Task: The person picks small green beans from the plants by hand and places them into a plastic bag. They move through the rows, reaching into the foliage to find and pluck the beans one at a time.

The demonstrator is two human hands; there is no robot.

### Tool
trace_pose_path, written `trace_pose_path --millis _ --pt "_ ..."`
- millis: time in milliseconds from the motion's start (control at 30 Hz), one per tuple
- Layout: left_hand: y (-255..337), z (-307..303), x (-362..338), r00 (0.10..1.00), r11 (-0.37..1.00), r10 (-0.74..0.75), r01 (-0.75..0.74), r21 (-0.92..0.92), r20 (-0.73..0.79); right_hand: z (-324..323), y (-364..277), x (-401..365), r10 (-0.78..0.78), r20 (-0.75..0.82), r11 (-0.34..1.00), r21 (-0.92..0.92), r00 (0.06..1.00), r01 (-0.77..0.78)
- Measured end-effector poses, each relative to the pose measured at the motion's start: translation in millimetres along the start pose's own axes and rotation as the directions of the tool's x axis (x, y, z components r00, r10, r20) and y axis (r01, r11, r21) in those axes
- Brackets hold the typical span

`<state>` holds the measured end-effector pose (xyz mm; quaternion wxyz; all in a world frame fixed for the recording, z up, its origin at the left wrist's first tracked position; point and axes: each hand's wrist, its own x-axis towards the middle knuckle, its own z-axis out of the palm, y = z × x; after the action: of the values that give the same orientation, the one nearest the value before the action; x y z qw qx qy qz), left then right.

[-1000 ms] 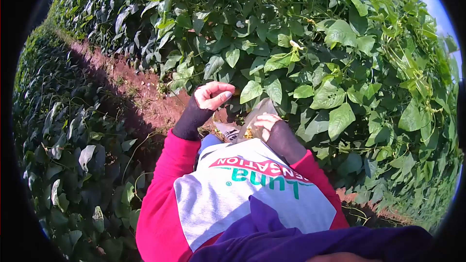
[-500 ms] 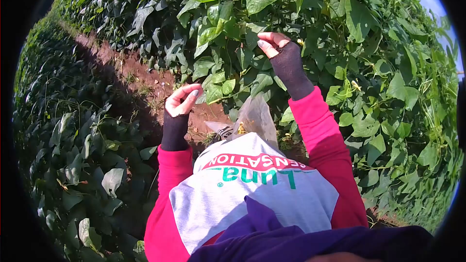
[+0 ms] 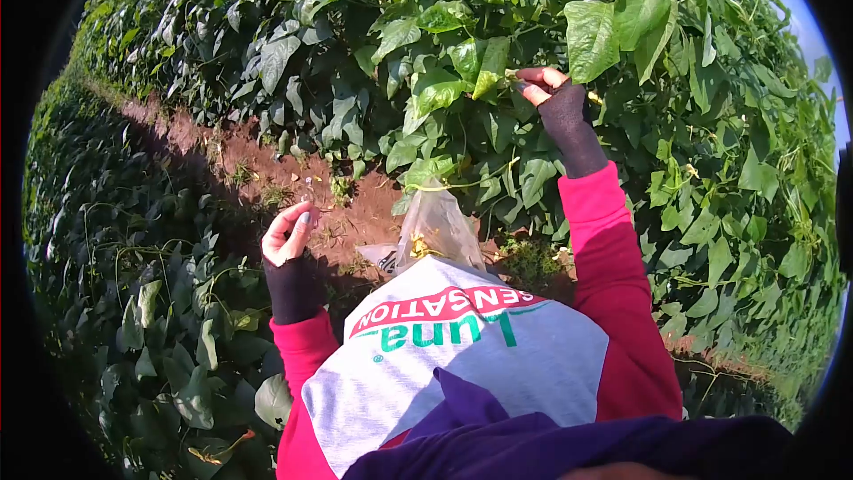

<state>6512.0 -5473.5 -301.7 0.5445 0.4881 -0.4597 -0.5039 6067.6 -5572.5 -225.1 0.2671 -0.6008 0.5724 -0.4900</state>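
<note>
My left hand [image 3: 289,236], in a dark fingerless sleeve, hangs over the soil path with thumb and fingers pinched together. A tiny pale thing shows at its fingertips, and I cannot tell what it is. Up among the leaves of the climbing plants [image 3: 435,89], my right hand [image 3: 553,93] is closed in a pinch. Its fingertips meet a small pale-green bit beside a sunlit leaf [image 3: 491,68]. Between the hands, at the front of my shirt, hangs a clear plastic bag [image 3: 437,213] with small yellow pieces [image 3: 422,246] in it.
A strip of reddish soil [image 3: 275,173] runs from upper left toward my feet. Low dark-leaved plants [image 3: 151,302] line its left side. Dense vines rise ahead and to the right. A thin stem [image 3: 471,185] crosses above the bag.
My right hand has shifted right and slightly down, to a spot beside a leaf. My left hand has dropped down and to the left. The view has shifted, showing more of the soil path.
</note>
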Motion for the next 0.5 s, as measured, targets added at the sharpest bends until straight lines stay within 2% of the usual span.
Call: trace_pose_path --millis 100,133,233,267,333,400,467,500 --pt "-1.1 -12.6 3.1 1.0 0.999 0.003 -0.004 -0.048 -0.025 1.3 3.1 -2.0 0.026 -0.057 0.997 -0.073 0.998 -0.03" --pt "-0.4 -16.2 4.5 1.0 0.999 -0.012 0.011 -0.044 -0.026 3.5 3.0 -2.2 -0.009 -0.065 1.0 -0.026 0.998 0.007" --pt "1.0 -23.8 9.9 0.999 0.999 0.012 -0.013 -0.037 -0.036 6.3 -4.7 -7.9 -0.069 -0.121 0.994 -0.09 0.99 0.059" --pt "3.6 -25.3 11.9 0.999 0.999 0.031 -0.031 -0.026 -0.032 7.5 -12.9 -10.8 -0.095 -0.124 0.99 -0.114 0.988 0.081" --pt "9.1 -27.7 13.6 0.998 0.999 0.048 -0.049 -0.018 -0.038 5.8 -19.2 -14.8 -0.046 -0.088 0.984 -0.174 0.995 0.03" --pt "20.2 -27.8 18.9 0.999 0.999 0.049 -0.049 -0.004 -0.018 11.0 -23.7 -17.9 -0.146 -0.155 0.96 -0.261 0.977 0.102" --pt "43.7 -18.4 20.3 0.998 0.999 0.017 -0.014 0.043 -0.068 10.5 -30.2 -21.6 -0.121 -0.137 0.97 -0.225 0.983 0.088" --pt "50.8 -17.6 23.0 0.998 0.999 0.027 -0.024 0.049 -0.053 10.3 -24.8 -22.6 -0.224 -0.154 0.945 -0.274 0.962 0.176"
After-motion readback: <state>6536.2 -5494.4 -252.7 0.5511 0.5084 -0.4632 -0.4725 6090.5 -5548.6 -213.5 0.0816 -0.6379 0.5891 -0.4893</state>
